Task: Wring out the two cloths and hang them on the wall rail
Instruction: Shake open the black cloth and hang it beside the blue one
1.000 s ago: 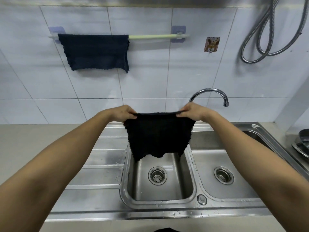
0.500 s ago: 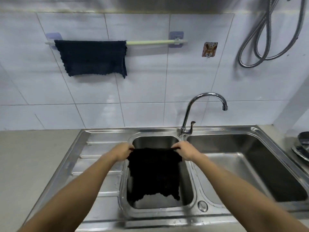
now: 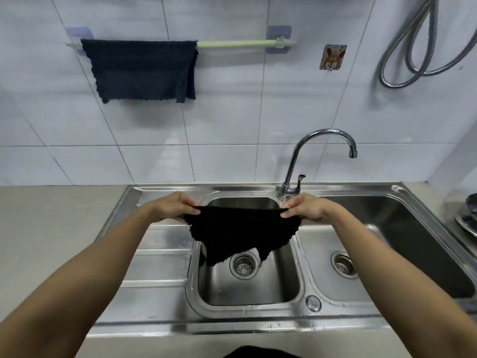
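A black cloth (image 3: 240,232) hangs spread out over the left basin of the steel sink (image 3: 247,295). My left hand (image 3: 173,208) pinches its upper left corner and my right hand (image 3: 307,209) pinches its upper right corner, so the top edge is stretched between them. A second dark blue cloth (image 3: 140,69) is draped over the left part of the pale green wall rail (image 3: 245,43). The right part of the rail is bare.
A chrome tap (image 3: 313,156) curves up behind the sink, just behind my right hand. A second basin (image 3: 387,228) lies to the right, a ribbed drainboard (image 3: 157,270) to the left. A metal hose (image 3: 413,45) loops on the wall. Dishes (image 3: 468,218) sit at the far right.
The cloth dropped from chest height down over the left basin between both hands, and has since come up a little with its top edge pulled wider. The hung cloth has not moved.
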